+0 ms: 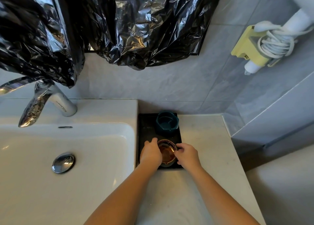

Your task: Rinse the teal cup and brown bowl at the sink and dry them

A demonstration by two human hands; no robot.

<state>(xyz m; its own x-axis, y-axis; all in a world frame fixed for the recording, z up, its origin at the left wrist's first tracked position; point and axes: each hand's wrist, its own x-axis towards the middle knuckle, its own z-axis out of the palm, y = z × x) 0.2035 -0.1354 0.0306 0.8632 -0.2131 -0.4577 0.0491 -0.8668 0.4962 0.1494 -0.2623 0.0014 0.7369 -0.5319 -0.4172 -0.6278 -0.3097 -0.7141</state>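
The brown bowl (167, 151) sits on the near half of a black tray (147, 123), right of the sink. My left hand (151, 152) grips the bowl's left rim, fingers curled over it. On the right rim, my right hand (186, 154) pinches the edge with curled fingers. The teal cup (167, 123) stands upright on the far half of the tray, apart from both hands. The bowl's near side is partly hidden by my hands.
A white sink basin (51, 156) with a chrome drain plug (63, 162) and chrome tap (45, 102) lies to the left. Black plastic sheeting (102, 21) hangs over the wall above. A hair dryer in a yellow holder (251, 50) hangs on the right wall.
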